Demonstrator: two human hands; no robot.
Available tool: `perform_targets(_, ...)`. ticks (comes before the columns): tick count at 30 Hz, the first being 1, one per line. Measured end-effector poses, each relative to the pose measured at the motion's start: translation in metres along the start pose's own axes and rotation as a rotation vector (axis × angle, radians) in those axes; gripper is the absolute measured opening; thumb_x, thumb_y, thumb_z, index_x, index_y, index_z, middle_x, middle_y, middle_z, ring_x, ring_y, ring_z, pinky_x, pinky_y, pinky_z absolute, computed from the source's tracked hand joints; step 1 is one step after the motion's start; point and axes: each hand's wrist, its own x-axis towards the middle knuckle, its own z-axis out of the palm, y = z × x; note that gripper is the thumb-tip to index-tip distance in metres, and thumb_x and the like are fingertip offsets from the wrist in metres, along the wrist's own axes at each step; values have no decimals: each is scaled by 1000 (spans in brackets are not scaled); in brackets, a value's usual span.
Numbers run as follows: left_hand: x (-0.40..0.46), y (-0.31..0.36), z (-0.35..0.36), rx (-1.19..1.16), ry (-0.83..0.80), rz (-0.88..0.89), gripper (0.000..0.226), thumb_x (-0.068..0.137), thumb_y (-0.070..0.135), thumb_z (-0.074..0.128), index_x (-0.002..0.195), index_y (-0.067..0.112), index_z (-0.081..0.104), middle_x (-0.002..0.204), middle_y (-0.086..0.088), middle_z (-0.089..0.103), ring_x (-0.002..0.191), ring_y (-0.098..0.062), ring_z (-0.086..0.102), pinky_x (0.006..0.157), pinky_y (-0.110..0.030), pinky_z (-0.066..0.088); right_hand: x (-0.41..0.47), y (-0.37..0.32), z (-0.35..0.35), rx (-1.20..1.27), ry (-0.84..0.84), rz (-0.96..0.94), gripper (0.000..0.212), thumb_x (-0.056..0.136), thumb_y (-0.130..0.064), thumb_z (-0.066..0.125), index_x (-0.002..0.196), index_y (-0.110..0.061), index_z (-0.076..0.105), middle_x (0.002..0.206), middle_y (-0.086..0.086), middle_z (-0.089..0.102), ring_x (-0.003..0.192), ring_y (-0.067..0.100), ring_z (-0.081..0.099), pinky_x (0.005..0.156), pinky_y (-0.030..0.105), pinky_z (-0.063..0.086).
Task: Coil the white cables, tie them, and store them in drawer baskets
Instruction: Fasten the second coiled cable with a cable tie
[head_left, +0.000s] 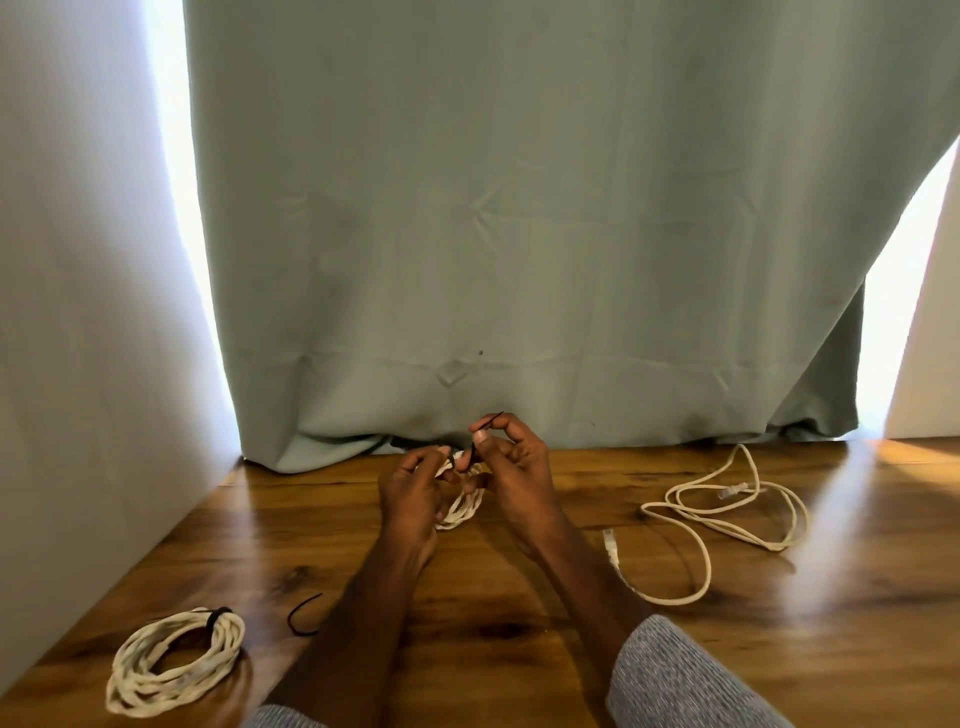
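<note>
A wide sage-green fabric curtain (519, 234) fills the upper and middle frame, its hem bunched on the glossy brown wooden tabletop (519, 649) that spans the lower part. No brand, label or readable writing shows anywhere. At the right centre, a loose, uncoiled cream-white cable with clear plug ends (727, 514) sprawls on the wood. In the lower left lies a finished coil of white cable bound with a black tie (174, 660), flat on the table. At centre, the left hand (415, 493) curls around a small white cable coil (462, 506), gripping it just above the table. The right hand (514, 467) pinches a thin black twist tie (488, 423) between thumb and fingertips, beside the coil's top. A spare short black tie (304, 616) rests on the wood, near the finished coil.
</note>
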Motion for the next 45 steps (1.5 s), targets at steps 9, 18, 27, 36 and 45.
perform_targets(9,1,0,-5,8,-17,-22,10,89,7,64,85,3,71,59,-12,59,41,-19,45,40,-22,31,-4,3,-13,-57,-315,147,21,88,3,64,106,11,71,102,23,74,94,31,73,90,45,58)
perform_targets(18,1,2,-2,70,-96,-4,10,91,7,65,84,7,72,68,-12,67,45,-15,57,41,-20,39,5,3,-3,-243,126,322,24,76,7,80,94,-4,69,86,16,70,67,24,67,50,31,55)
perform_targets(27,-10,10,3,104,-109,31,8,93,1,61,93,-3,68,70,-13,63,39,-8,55,35,-15,37,9,-3,2,-292,199,391,12,77,11,76,81,0,73,76,23,73,62,31,67,60,37,58)
perform_targets(36,-7,6,4,180,-113,51,10,90,1,63,86,1,73,69,-11,66,45,-7,57,39,-16,39,8,-1,2,-45,140,607,16,85,16,67,100,12,66,73,14,70,51,13,68,48,20,54)
perform_targets(45,4,2,-2,163,-4,-22,4,81,9,75,77,9,75,82,-21,73,72,-32,67,65,-40,52,3,2,-5,-206,137,610,25,79,9,78,99,17,66,67,18,63,40,12,60,40,18,45)
